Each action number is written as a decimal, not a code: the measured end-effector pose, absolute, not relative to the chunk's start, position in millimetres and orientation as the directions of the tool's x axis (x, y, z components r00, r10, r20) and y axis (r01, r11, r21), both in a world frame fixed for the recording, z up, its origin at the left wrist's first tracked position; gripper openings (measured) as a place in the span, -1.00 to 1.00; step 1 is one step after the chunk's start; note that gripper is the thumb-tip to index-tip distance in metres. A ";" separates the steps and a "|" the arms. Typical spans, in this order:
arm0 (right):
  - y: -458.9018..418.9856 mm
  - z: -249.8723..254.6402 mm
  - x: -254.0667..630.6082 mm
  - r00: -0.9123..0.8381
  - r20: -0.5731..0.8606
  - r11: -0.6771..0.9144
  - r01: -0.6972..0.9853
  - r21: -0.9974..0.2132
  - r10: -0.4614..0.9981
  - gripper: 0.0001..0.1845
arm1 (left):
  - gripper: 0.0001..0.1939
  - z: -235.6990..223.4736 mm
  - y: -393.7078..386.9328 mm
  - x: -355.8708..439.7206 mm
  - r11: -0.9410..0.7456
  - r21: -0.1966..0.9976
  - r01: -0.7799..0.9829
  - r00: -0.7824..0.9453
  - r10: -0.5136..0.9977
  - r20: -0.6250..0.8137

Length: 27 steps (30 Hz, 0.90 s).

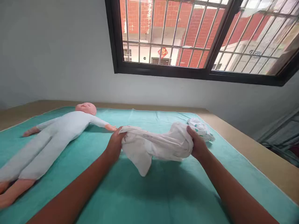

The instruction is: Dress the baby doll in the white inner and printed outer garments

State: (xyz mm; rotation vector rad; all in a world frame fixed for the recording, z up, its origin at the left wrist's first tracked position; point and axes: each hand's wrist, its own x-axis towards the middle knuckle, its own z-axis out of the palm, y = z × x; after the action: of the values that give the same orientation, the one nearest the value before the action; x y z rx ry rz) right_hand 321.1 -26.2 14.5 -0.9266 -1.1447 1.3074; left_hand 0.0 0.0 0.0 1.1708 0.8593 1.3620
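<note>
Both my hands hold up a white cloth garment point(161, 144) above a teal sheet. My left hand point(116, 141) is closed on its left end, where a corner droops down. At the other end, the fingers of my right hand point(197, 143) grip the bunched fabric. A small dark printed mark shows near the garment's upper edge; its exact kind cannot be made out in the folds. To the left, a baby doll point(63, 130) in a white body suit lies on its back, one of its hands close to my left hand.
The teal sheet point(105, 193) covers a tan table point(261, 155). Behind my right hand lies a crumpled white cloth with green print point(200, 127). A grey wall point(58, 56) and a barred window point(163, 70) stand behind the table. Metal bars point(283, 130) show at far right.
</note>
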 end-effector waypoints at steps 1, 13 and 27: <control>-28.2 16.7 320.5 -0.163 0.102 0.071 -0.185 -0.980 0.981 -0.37 | -0.78 3.6 -4.6 1.8 -0.106 0.950 -0.295 0.137 0.979 0.151; -38.6 30.4 312.7 -0.348 -0.168 -0.081 0.251 -0.965 0.922 -0.64 | -0.83 19.6 -5.8 -24.3 -0.017 0.945 -0.326 0.287 0.951 0.117; -32.0 28.0 314.0 0.304 0.595 0.416 0.485 -0.769 0.745 -0.77 | -0.74 31.2 -1.6 -50.7 0.063 0.962 -0.266 0.443 0.894 0.063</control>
State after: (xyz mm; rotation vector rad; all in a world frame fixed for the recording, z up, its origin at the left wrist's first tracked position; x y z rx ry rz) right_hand 314.0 -32.0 28.0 -1.2235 -1.3403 0.2456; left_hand -50.7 -1.6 31.2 1.1911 0.6725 0.9841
